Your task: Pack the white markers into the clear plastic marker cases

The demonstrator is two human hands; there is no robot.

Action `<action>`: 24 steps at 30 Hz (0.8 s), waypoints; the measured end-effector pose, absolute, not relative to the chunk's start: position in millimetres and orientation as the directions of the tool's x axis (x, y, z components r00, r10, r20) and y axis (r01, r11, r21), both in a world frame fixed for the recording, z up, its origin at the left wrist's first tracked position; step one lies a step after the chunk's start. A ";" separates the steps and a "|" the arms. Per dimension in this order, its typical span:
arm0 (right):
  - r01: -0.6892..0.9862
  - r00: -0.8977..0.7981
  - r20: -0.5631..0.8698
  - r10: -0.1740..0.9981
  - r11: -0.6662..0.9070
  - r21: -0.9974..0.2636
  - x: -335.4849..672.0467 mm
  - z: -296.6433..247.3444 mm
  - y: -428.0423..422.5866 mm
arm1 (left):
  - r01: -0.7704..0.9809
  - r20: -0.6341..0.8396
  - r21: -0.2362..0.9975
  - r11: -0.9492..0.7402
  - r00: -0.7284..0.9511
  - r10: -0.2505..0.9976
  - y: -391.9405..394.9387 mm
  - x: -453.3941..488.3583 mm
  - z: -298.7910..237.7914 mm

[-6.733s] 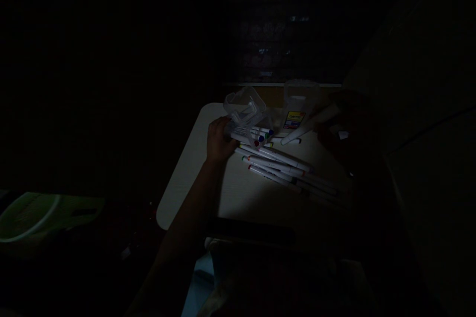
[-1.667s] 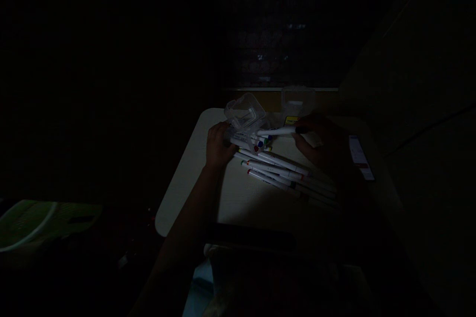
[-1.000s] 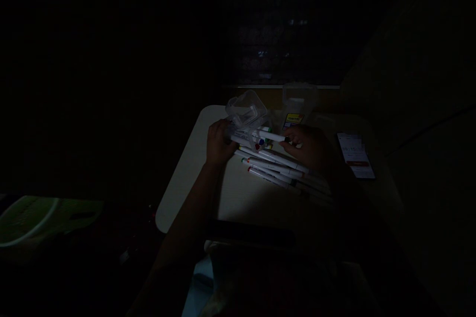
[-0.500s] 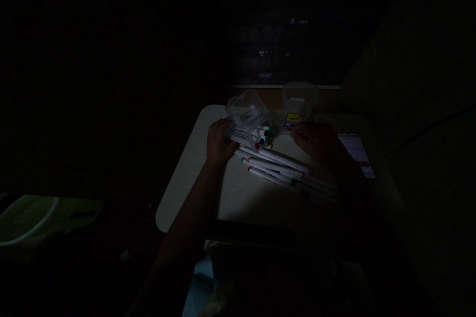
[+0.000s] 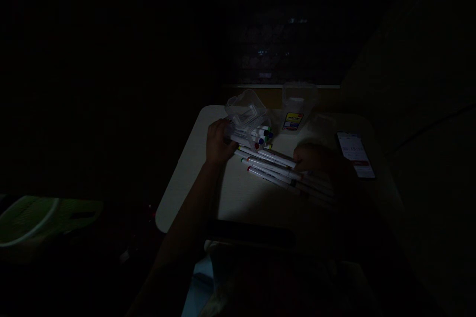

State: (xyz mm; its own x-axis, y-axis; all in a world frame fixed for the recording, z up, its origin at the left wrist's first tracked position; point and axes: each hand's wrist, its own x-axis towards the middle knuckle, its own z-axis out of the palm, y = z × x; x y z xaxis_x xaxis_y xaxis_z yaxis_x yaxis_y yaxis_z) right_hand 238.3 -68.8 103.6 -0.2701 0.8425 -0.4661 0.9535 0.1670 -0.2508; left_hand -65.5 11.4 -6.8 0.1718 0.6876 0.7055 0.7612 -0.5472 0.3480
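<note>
The scene is very dark. My left hand (image 5: 216, 144) grips the side of a clear plastic case (image 5: 246, 118) lying tipped on a small pale table (image 5: 193, 178); several white markers with coloured caps (image 5: 260, 136) stick out of its mouth. More white markers (image 5: 273, 167) lie loose in a row beside it. My right hand (image 5: 316, 158) rests over the far ends of these loose markers, fingers curled down on them; the dark hides whether it grips one.
A second clear container with a yellow label (image 5: 295, 111) stands at the table's back. A lit phone (image 5: 355, 153) lies at the right edge. A green object (image 5: 40, 218) sits low at the left. A dark wall rises on the right.
My right hand pushed a white marker into the case, let go of it, then moved back and down onto the loose markers. My left hand stayed on the case.
</note>
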 end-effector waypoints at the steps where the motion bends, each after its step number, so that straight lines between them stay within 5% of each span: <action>1: 0.956 -0.268 -0.472 0.840 0.173 -0.235 236.9 103.6 -68.1 | 0.763 0.706 0.347 -0.546 0.170 0.688 11.1 -65.2 -6.4; 8: 0.967 -0.255 -0.515 0.819 0.200 -0.160 233.5 101.1 -64.8 | 0.762 0.714 0.343 -0.549 0.168 0.679 10.1 -63.9 -5.7; 24: 0.925 -0.295 -0.231 0.927 0.217 -0.313 256.9 101.3 -58.8 | 0.740 0.723 0.336 -0.583 0.195 0.663 9.0 -64.2 -6.1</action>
State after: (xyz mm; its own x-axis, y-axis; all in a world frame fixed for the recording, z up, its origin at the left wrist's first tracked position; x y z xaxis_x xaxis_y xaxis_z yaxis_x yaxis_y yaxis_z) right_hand 256.9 -58.8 101.3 -0.2951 0.9272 -0.2307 0.9249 0.2165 -0.3126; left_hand -64.2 9.0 -6.1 0.1946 0.6634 0.7225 0.7403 -0.5826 0.3355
